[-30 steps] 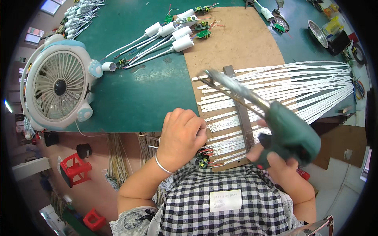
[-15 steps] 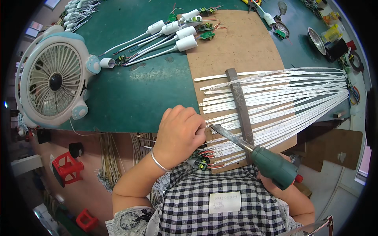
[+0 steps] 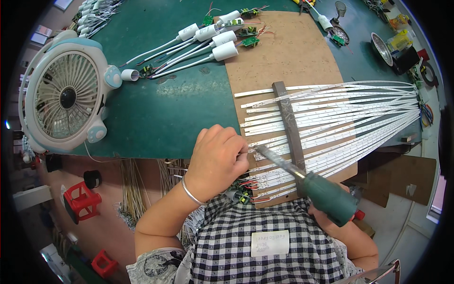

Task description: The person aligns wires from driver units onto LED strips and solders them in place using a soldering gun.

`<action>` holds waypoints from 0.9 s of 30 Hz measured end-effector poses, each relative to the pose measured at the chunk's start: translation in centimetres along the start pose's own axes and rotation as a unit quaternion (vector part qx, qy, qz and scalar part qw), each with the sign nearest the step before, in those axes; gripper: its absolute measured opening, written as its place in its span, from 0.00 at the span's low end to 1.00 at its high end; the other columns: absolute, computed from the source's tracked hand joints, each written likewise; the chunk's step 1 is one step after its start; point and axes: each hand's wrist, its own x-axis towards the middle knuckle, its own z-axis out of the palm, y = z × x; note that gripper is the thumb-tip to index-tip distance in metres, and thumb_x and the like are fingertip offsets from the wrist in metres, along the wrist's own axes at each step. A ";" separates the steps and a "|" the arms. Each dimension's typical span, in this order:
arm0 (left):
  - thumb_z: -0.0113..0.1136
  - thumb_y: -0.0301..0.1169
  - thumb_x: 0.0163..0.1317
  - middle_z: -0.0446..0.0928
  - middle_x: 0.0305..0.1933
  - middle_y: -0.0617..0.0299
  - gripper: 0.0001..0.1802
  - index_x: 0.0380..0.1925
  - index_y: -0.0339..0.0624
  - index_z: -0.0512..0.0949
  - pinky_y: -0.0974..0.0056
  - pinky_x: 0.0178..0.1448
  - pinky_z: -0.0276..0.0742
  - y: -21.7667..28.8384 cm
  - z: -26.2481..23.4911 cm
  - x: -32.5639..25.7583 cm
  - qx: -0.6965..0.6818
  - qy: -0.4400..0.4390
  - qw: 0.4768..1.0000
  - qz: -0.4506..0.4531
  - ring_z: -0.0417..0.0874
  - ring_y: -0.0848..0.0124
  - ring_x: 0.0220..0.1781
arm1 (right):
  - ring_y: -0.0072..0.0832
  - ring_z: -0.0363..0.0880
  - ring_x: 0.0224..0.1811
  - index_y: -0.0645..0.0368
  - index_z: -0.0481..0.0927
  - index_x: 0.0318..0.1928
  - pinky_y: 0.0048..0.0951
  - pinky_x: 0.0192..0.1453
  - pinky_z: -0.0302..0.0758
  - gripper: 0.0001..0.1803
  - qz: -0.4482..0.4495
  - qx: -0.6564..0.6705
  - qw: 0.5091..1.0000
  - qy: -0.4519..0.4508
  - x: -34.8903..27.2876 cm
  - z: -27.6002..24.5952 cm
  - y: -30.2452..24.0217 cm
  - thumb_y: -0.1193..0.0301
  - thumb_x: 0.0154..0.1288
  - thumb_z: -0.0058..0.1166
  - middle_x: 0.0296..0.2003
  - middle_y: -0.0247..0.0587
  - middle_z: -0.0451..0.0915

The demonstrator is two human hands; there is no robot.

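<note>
My left hand (image 3: 218,154), a bangle at its wrist, is closed in a pinch at the left ends of white LED strips (image 3: 321,127). Whatever lies between its fingertips is hidden from view. In my right hand (image 3: 325,218) is a green soldering gun (image 3: 331,199) with a red end. Its metal barrel, slightly smeared by motion, points up and left, with the tip close to a strip end beside my left fingers. A dark bar (image 3: 289,125) lies across the strips on a brown board (image 3: 279,52). Below my left hand, red wires join the lowest strips to small circuit boards (image 3: 243,191).
A white and blue fan (image 3: 66,94) stands at the left. White lamp caps with cables (image 3: 224,51) and green circuit boards lie beyond my left hand. At the far right are a metal bowl (image 3: 380,48) and a roll of tape (image 3: 428,75). A red stool (image 3: 82,202) is on the floor.
The soldering gun's tip has shifted slightly right and up, away from my left fingertips. My left hand keeps almost the same place and grip.
</note>
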 end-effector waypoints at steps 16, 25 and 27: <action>0.63 0.28 0.47 0.72 0.28 0.60 0.05 0.25 0.45 0.76 0.58 0.42 0.68 0.9 -1.5 0.7 0.006 -0.090 0.996 -0.014 0.72 0.59 0.35 | 0.27 0.77 0.32 0.68 0.59 0.63 0.28 0.37 0.78 0.28 0.192 0.415 0.859 0.230 -2.0 0.5 1.2 0.71 0.65 0.49 0.55 0.50 0.70; 0.68 0.31 0.50 0.75 0.42 0.53 0.20 0.43 0.39 0.74 0.55 0.49 0.72 -7.3 -3.3 11.7 0.156 0.094 0.982 0.043 0.76 0.53 0.44 | 0.26 0.77 0.31 0.69 0.59 0.63 0.27 0.35 0.77 0.29 0.177 0.411 0.851 0.274 -2.1 1.0 1.6 0.69 0.66 0.49 0.54 0.49 0.71; 0.68 0.31 0.50 0.75 0.43 0.53 0.21 0.44 0.41 0.74 0.56 0.48 0.73 -8.3 -2.8 12.5 0.142 0.061 0.988 0.001 0.77 0.53 0.44 | 0.26 0.77 0.31 0.70 0.59 0.63 0.26 0.35 0.77 0.29 0.166 0.409 0.853 0.277 -2.3 1.1 1.6 0.69 0.66 0.50 0.54 0.49 0.71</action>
